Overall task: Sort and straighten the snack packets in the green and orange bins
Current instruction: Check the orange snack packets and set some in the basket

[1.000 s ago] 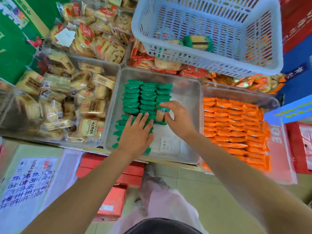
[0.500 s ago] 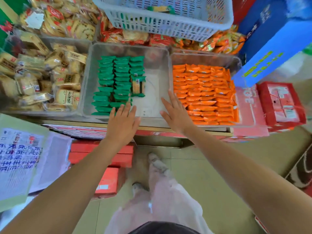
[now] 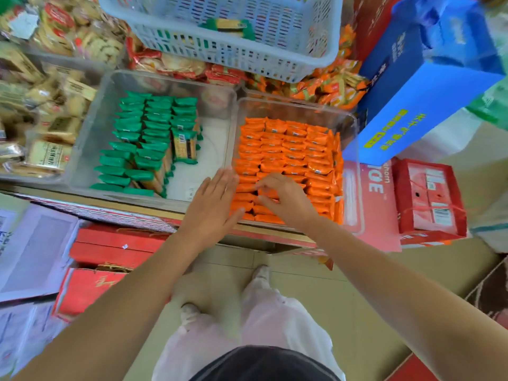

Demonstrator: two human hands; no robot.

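Left hand flat, right hand pinching orange packet, basket overhanging behind

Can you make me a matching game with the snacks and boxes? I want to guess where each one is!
Things:
1. green packets
2. orange packets
3. plastic basket
4. blue box

Places:
A. at the top, behind the two clear bins
B. in the left clear bin
C. at the far right, up beside the orange side
D. in the right clear bin

Right pairs: 1-B, 2-D, 3-A, 4-C.
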